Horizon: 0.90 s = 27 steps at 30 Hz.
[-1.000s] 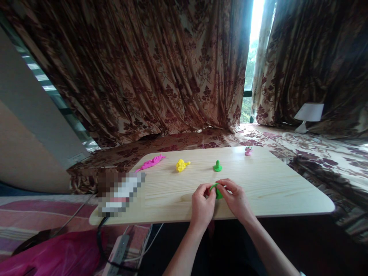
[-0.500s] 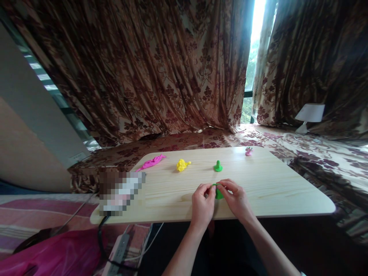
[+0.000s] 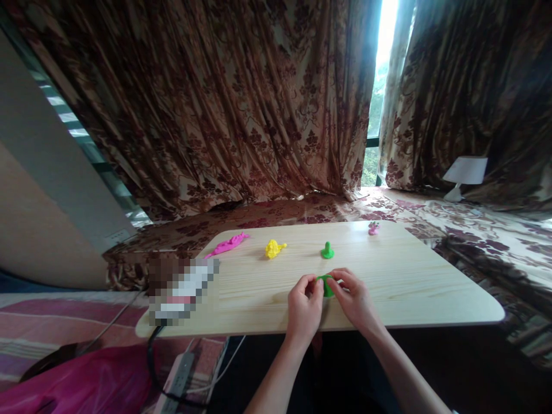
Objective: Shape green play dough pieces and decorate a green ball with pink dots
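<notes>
Between my two hands is a piece of green modelling clay (image 3: 328, 287), pinched above the near part of the table. My left hand (image 3: 305, 305) grips its left edge between thumb and fingers. From the other side, my right hand (image 3: 354, 299) pinches the right edge. The fingers hide part of the clay. Just beyond my hands stands a small green clay shape (image 3: 328, 250) with a wide base and an upright knob. Left of that lies a lumpy yellow clay piece (image 3: 273, 249) with a short stub pointing right.
On the pale wooden table (image 3: 414, 282), a long pink clay strip (image 3: 228, 244) lies at the far left and a small pink figure (image 3: 373, 229) stands at the far right. A blurred-out object (image 3: 185, 290) covers the left edge. A white lamp (image 3: 464, 172) stands beyond.
The green clay between my fingers now shows a wider, more open upper face. Both hands stay in nearly the same place, still pinching it.
</notes>
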### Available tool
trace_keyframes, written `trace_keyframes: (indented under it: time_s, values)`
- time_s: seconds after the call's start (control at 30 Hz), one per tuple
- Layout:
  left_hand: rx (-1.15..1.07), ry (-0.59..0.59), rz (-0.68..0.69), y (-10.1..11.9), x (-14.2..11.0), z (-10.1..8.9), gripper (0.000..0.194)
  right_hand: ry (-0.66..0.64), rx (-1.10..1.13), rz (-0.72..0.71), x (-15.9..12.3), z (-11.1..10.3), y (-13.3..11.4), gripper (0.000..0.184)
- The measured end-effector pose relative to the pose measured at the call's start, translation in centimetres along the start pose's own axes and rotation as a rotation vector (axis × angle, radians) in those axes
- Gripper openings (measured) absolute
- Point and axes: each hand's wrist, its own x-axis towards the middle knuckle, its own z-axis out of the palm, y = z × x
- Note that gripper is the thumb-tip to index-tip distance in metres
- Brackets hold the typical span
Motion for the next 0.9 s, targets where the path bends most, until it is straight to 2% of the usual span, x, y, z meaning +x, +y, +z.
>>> trace_keyframes:
  time_s: [0.33, 0.63, 0.8, 0.9]
  values:
    - [0.041, 0.014, 0.031, -0.11, 0.03, 0.13, 0.013, 0.021, -0.014, -0.039, -0.12, -0.01, 0.37, 0.013]
    - [0.035, 0.039, 0.031, -0.02, 0.02, 0.06, 0.012, 0.007, -0.002, -0.004, -0.09, -0.23, -0.36, 0.018]
    - [0.005, 0.037, -0.003, -0.06, -0.07, 0.01, 0.016, 0.024, 0.018, 0.058, -0.16, -0.02, 0.11, 0.026]
    - [-0.008, 0.016, -0.005, -0.03, -0.07, 0.05, 0.015, 0.043, 0.019, 0.075, -0.20, 0.12, 0.55, 0.022]
